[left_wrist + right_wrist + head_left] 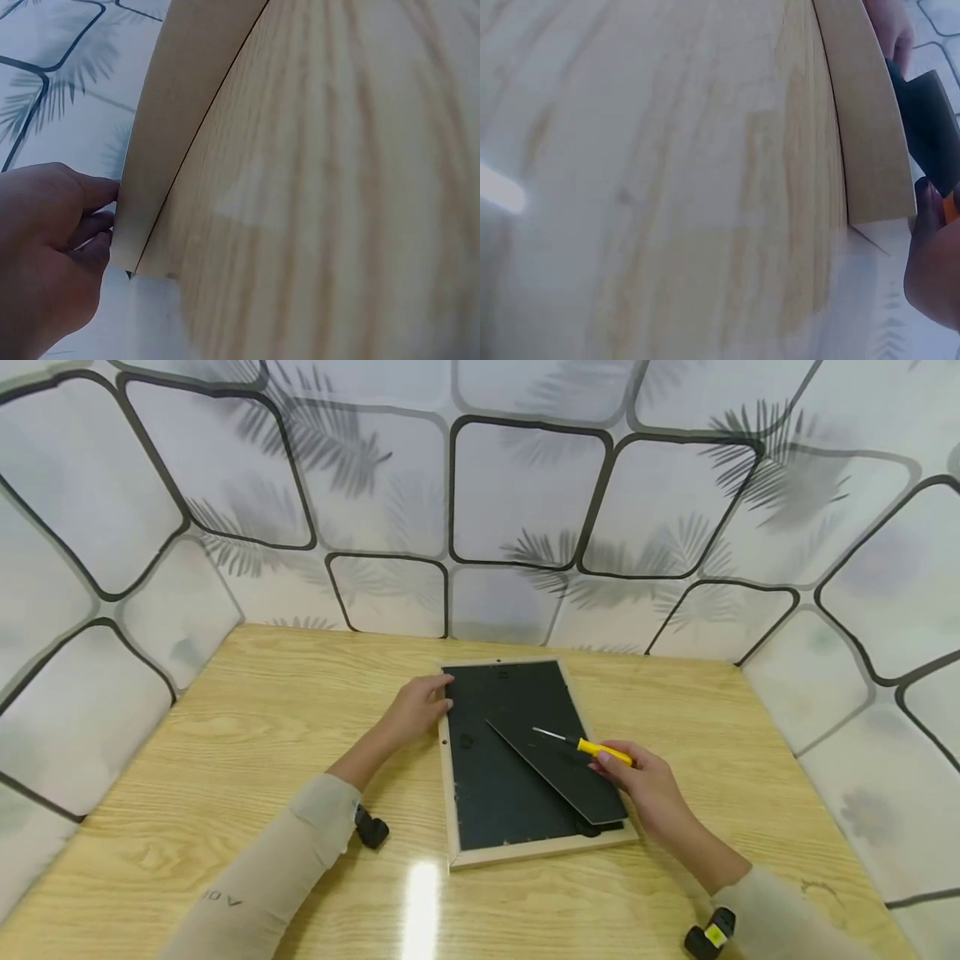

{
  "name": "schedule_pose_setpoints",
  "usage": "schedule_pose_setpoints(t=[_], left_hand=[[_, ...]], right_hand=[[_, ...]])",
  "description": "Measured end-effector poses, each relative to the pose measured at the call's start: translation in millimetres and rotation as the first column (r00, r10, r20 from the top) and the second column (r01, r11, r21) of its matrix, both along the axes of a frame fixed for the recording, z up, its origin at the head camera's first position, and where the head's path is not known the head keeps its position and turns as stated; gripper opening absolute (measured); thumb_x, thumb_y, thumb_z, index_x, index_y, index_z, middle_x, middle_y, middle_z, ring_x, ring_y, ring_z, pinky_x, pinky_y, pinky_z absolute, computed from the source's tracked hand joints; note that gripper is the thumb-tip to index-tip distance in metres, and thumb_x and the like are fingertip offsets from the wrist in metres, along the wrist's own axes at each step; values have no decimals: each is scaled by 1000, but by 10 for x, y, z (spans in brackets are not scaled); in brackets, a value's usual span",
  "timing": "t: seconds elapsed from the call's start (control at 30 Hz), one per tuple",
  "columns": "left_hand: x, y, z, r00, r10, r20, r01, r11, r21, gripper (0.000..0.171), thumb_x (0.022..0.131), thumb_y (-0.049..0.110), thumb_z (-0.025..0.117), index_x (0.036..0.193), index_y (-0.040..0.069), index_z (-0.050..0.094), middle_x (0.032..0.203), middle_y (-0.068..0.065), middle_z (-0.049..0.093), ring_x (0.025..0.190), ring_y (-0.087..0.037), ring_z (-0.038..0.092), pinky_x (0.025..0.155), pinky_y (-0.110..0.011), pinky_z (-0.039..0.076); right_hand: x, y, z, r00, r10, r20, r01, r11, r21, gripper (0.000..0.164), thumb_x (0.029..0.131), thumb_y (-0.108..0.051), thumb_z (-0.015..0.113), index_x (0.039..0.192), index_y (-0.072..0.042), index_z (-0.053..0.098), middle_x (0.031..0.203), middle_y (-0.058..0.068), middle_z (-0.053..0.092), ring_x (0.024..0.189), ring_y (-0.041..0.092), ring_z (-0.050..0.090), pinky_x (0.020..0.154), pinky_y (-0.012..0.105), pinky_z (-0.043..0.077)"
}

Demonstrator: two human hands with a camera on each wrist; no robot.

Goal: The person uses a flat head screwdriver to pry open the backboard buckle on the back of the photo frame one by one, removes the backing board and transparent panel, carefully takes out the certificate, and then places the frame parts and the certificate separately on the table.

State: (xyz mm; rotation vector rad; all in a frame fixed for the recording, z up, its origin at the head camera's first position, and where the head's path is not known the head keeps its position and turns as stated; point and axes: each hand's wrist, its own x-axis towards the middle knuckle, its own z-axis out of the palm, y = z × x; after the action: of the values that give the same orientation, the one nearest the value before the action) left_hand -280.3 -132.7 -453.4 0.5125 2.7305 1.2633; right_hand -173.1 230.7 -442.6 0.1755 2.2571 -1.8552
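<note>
A wooden picture frame (452, 814) lies face down on the table, its black backing (487, 785) upward. My left hand (416, 708) rests its thumb and fingertips on the frame's left rim, near the far corner. In the left wrist view those fingers touch the frame's pale side (169, 127). A yellow-handled screwdriver (604, 752) is gripped in my right hand (648, 781), its thin metal shaft pointing left over the backing. Beneath the screwdriver, a black easel-back stand (566, 768) slants across the backing, its near end raised.
The light wood-grain table (315, 677) extends around the frame. Behind it and at both sides stand pale patterned walls (525, 493) with dark outlines and leaf prints. Each sleeve carries a black wrist device, one on the left (371, 828) and one on the right (708, 935).
</note>
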Motion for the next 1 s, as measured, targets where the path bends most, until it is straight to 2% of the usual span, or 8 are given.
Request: schedule_pose_setpoints(t=[0.17,0.3,0.4,0.5,0.6,0.77,0.9,1.0], left_hand=[[44,-58,-29,1000,-5,1,5,1000,-10,48,103,11,58,149,2,48,155,-19,43,147,-37,34,119,-52,33],[119,-114,-20,1000,25,-12,-25,999,-48,44,102,11,58,144,-2,52,154,-19,46,146,-38,36,118,-52,33],[197,-148,-1,998,48,-39,-51,995,-87,41,101,12,60,139,-5,56,151,-21,48,144,-40,38,118,-52,34],[312,-164,9,996,54,-71,-62,991,-116,41,101,15,62,135,-7,59,148,-22,51,142,-41,41,116,-53,37],[456,-153,22,994,75,-85,-86,987,-137,42,100,19,64,133,-7,62,146,-22,53,139,-41,44,114,-53,39],[659,-139,35,988,111,-107,-127,980,-154,42,98,22,68,129,-6,65,143,-21,56,136,-40,48,112,-52,42],[711,-171,37,984,107,-139,-128,980,-153,40,98,22,68,127,-6,66,139,-22,60,132,-41,51,109,-52,45],[650,-196,46,982,99,-160,-121,983,-136,37,98,19,67,127,-5,66,134,-22,63,129,-40,54,106,-52,47]], right_hand=[[-59,-24,-25,1000,-3,-17,3,1000,-9,54,102,-28,61,143,4,49,125,8,62,100,3,69,92,17,53],[-157,-46,-29,998,44,-49,-41,998,42,54,102,-28,62,142,5,50,129,13,60,100,1,68,92,16,53],[-285,-35,-33,993,81,-81,-75,995,68,52,102,-27,63,141,6,51,127,15,63,98,1,68,90,16,53],[-445,7,-41,991,92,-92,-85,993,79,52,101,-28,65,139,6,53,114,6,71,95,2,68,87,17,55],[-592,63,-36,992,106,-74,-98,990,105,55,98,-33,67,138,3,56,103,-5,73,93,3,69,85,17,55],[-740,122,-7,987,154,-55,-147,983,111,57,98,-35,68,138,3,55,102,-7,73,93,4,69,85,18,55],[-744,162,-7,986,148,-71,-144,988,57,57,99,-32,66,140,6,51,104,-5,73,93,4,70,87,19,56],[-631,221,1,993,75,-88,-72,997,35,57,100,-33,64,141,4,50,107,-4,72,94,3,71,87,19,56]])
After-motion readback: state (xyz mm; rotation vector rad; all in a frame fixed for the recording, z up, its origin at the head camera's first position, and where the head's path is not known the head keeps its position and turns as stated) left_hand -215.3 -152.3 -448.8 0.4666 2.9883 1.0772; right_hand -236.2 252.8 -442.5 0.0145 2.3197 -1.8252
